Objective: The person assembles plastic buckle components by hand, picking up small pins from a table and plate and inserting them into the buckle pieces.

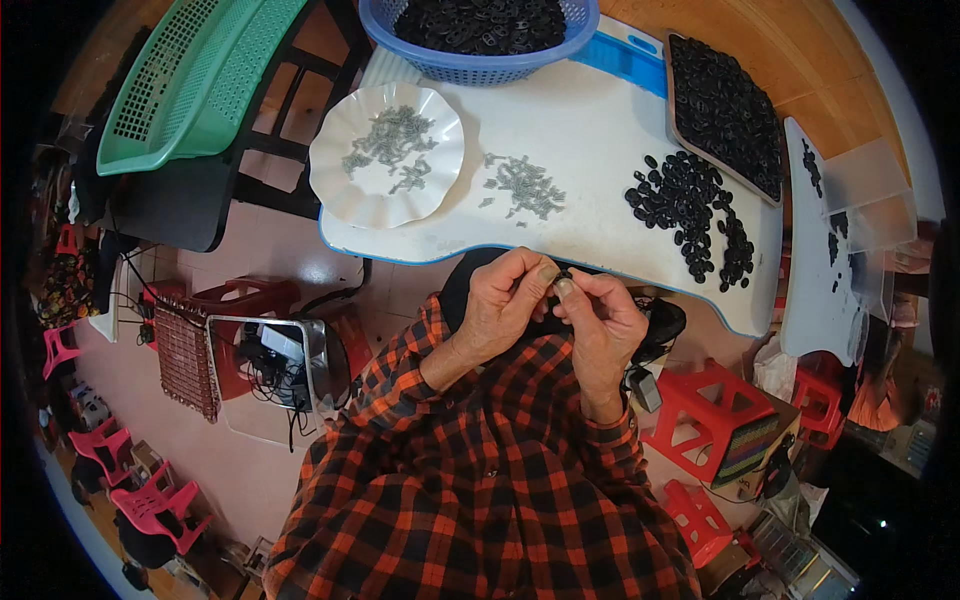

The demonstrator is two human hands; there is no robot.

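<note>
In front of my chest, just off the table's near edge, both hands meet fingertip to fingertip. My left hand (505, 302) is closed in a pinch, thumb and forefinger at a small black plastic piece (561, 274). My right hand (606, 328) pinches the same piece from the other side; fingertips cover most of it. Beyond my hands a loose pile of tiny grey metal springs (527, 187) lies on the white table (590, 110). More springs rest in a scalloped white plate (345, 190) to the left. To the right, small black oval pieces (690, 205) are spread out.
A blue basket (480, 70) of black parts stands at the back. A tray (725, 110) heaped with black oval pieces is back right. At the left are a green basket (200, 110) and a dark chair (275, 150). Red stools (700, 420) stand on the right.
</note>
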